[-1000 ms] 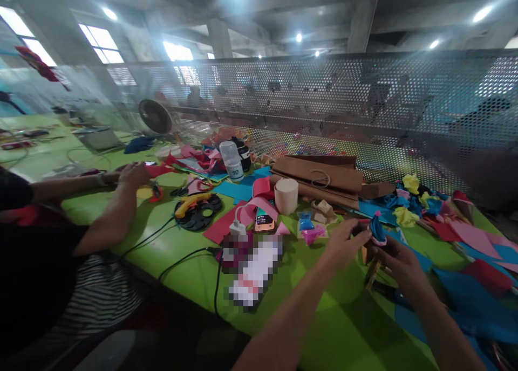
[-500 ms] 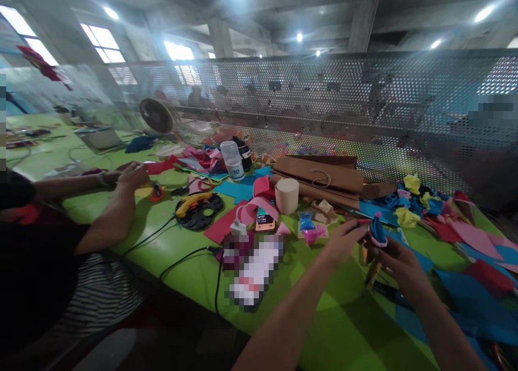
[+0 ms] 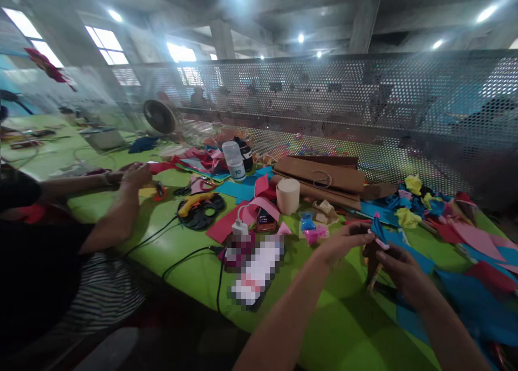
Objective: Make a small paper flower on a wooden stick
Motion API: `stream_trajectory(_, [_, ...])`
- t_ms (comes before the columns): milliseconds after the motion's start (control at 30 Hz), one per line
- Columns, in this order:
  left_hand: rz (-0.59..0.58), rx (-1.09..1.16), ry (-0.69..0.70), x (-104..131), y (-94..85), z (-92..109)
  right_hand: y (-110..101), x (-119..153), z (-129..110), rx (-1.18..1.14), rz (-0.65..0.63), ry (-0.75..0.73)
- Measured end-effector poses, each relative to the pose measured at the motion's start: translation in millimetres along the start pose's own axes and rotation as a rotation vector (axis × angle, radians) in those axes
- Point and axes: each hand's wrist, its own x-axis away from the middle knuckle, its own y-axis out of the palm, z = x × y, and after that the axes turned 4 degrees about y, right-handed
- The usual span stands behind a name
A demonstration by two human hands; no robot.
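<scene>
A small blue cone-shaped piece [image 3: 379, 232] with a pink tip and a pale pink rim is held between my two hands, above the right part of the green table. My left hand [image 3: 347, 240] pinches its left side. From the lower right, my right hand [image 3: 399, 263] grips the rim with thumb and fingers. Below the piece hangs a brown part with a thin light stick [image 3: 375, 276], partly hidden by the fingers. Blue sheets [image 3: 473, 301] lie to the right of my right hand.
Blue and pink packets [image 3: 313, 234], a beige roll [image 3: 288, 196], brown sheets [image 3: 319, 174] and a phone [image 3: 266, 220] lie on the green table [image 3: 324, 328]. Cables and a black reel [image 3: 201, 211] are further left. Another person's hands [image 3: 135, 176] work at left. A perforated metal screen [image 3: 275, 101] stands behind.
The blue cone has turned and tilted slightly in my fingers. My left hand's fingers have shifted onto its rim. The view has moved a little, and the other person's hands remain close together.
</scene>
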Motion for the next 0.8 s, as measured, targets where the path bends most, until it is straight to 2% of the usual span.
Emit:
stream_trajectory(367, [0.066,0.048,-0.017,-1,2.4,-6,1,0,1,0.020,-0.071,0.013])
stream_trajectory(633, [-0.005,0.069,-0.013,-1,0.3,-7,0,1,0,-0.003,-0.020,0.008])
stream_trajectory(800, [-0.138,-0.009,-0.084,0,-1.9,-9,3,5,-8,-0.055,0.041,-0.003])
